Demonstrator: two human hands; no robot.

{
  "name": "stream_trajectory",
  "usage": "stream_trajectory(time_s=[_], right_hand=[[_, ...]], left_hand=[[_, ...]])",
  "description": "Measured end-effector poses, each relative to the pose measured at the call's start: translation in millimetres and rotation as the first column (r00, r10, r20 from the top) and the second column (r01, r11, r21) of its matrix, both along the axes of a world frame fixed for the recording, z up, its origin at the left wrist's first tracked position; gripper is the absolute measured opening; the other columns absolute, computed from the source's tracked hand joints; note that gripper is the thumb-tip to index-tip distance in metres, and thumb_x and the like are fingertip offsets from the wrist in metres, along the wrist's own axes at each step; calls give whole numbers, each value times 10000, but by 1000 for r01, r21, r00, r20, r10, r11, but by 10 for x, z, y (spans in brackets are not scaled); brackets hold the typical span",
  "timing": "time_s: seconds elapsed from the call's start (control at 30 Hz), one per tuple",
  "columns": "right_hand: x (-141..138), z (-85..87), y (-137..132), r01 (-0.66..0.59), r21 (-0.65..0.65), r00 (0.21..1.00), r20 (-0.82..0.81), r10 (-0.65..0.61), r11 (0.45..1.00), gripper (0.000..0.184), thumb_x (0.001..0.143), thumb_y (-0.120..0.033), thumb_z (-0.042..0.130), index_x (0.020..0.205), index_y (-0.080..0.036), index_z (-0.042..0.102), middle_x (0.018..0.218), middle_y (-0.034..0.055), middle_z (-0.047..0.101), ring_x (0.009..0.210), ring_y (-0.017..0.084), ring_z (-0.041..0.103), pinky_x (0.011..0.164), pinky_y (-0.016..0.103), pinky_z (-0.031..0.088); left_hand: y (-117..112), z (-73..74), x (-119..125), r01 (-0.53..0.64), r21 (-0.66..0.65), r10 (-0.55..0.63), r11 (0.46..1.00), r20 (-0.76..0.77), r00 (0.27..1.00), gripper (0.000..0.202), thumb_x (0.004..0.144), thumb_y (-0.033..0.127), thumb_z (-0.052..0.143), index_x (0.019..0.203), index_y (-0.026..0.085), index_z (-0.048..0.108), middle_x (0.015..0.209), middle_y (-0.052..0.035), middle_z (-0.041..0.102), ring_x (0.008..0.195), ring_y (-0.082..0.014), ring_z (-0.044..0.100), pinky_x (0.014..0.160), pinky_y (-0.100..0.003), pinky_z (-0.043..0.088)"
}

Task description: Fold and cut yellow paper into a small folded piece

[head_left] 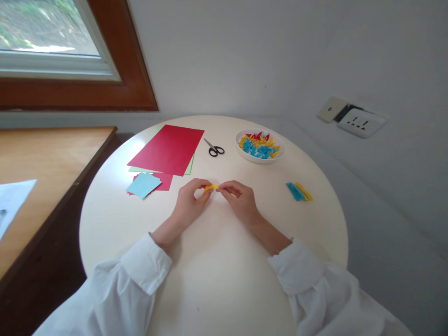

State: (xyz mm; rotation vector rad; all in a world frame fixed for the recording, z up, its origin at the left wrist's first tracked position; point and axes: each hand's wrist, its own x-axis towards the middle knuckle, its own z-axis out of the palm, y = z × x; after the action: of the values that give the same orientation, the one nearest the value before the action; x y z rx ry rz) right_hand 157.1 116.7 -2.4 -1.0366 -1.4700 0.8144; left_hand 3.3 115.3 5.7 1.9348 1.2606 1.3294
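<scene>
Between my two hands, a little above the middle of the round white table (217, 270), is a small folded piece of yellow paper (210, 187). My left hand (192, 198) pinches its left part between thumb and fingers. The fingertips of my right hand (241, 198) are closed on its right end. How the paper is folded is too small to make out. Beyond my hands stands a white oval dish (261, 160) holding many small folded paper pieces (259, 147) in blue, yellow and red.
Black-handled scissors (214, 150) lie left of the dish. Red sheets (168, 149) cover green ones at the back left, with light blue paper squares (144, 185) in front. Folded blue and yellow strips (298, 192) lie at right. A wooden desk (52, 163) stands left; a wall socket (362, 122) is at right.
</scene>
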Motion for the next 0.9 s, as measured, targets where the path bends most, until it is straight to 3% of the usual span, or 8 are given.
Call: stream_trajectory(time_s=[0.23,0.47,0.63,0.9], right_hand=[[-8,-16,-4,-22,-21,999,-29,21,1000,74,676,-240,646,727,-192,668,743,25,696,711,169,657,679,286,537],[-39,27,-10,-64,-96,991,-127,52,993,89,649,-255,667,704,-185,665,724,22,703,705,168,659,700,301,541],[-66,48,-20,-72,-155,986,-162,46,985,116,623,-268,683,672,-168,652,677,22,692,669,158,646,666,291,526],[-103,92,-29,-107,-288,958,-285,21,952,126,594,-276,696,617,-169,633,587,-3,666,565,129,612,587,271,497]], left_hand=[[10,11,-10,62,56,-62,997,-4,998,81,733,183,548,796,208,593,810,-39,602,783,-163,563,721,-283,450],[17,-52,1,99,-92,-86,991,134,987,92,741,199,543,820,190,590,900,-61,634,820,-164,589,720,-273,454],[6,-42,26,140,-174,-105,975,199,974,59,759,223,539,772,173,567,764,-33,618,712,-148,583,656,-263,447],[0,-32,48,106,-213,-53,971,242,969,86,771,235,534,731,160,543,688,-16,595,670,-147,583,623,-271,446]])
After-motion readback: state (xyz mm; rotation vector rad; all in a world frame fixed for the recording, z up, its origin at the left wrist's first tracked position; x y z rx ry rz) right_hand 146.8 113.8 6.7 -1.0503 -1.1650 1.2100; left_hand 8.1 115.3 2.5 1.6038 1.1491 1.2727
